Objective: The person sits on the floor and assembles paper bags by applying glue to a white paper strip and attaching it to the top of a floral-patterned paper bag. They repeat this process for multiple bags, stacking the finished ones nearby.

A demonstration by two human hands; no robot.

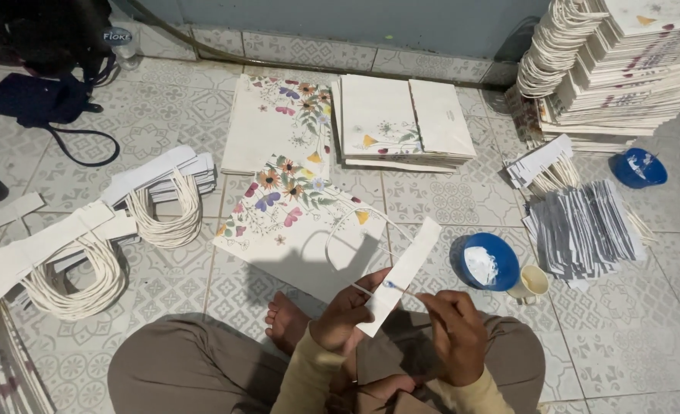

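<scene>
left hand (345,316): fingers pinching a white paper strip (401,274), held slanted over the lap.
right hand (455,331): fingers pressed together on a thin stick (389,286), its tip touching the strip.
doing it well: i think the strip must stay steady and the stick spread thin, even, near the edge.
blue bowl (501,257): on the floor at 2 o'clock from the hands, with white paste inside.
small cup (531,282): just beside the bowl, content not clear.
flowered paper bag (294,222): flat on the floor at 11 o'clock.

Pale yellow long sleeves, brown trousers, bare feet.
</scene>
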